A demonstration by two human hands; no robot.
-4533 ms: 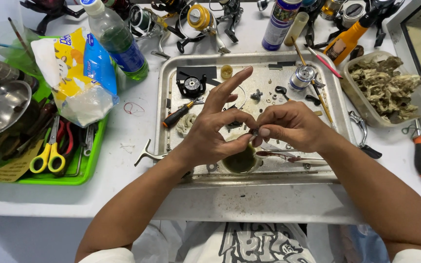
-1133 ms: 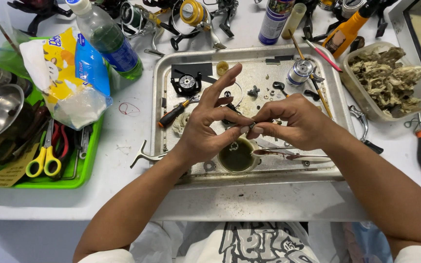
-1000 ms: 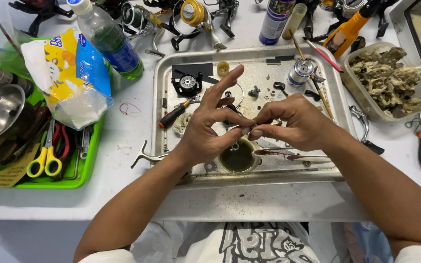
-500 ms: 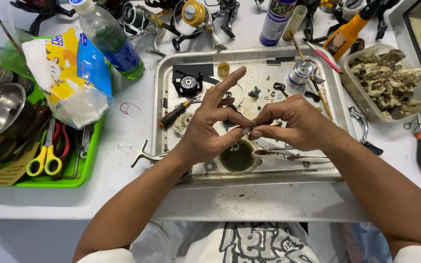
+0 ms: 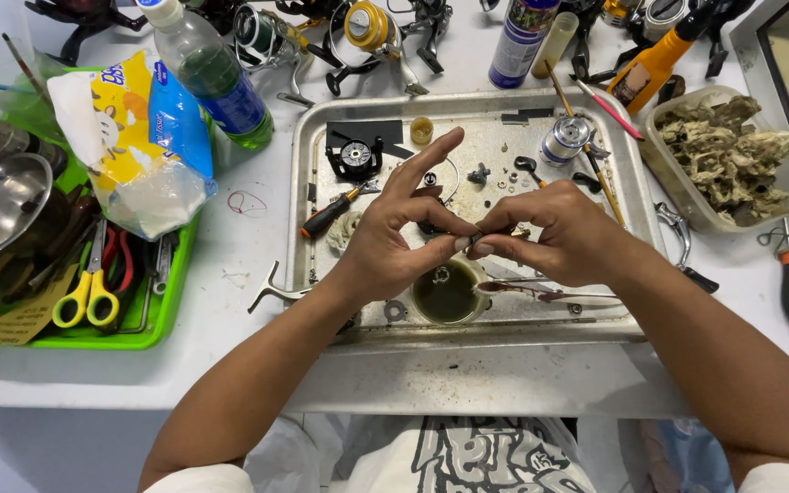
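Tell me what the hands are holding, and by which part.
Both the left hand and right hand pinch one small dark part between their fingertips, above the metal tray. It is too small to tell what it is or which end is gripped.

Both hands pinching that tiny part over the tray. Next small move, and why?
Probably keep it low over the metal tray and finish seating it. The left hand and right hand meet fingertip to fingertip on a small part, too small to identify, right above the small cup of dark liquid; a slip could drop it in.
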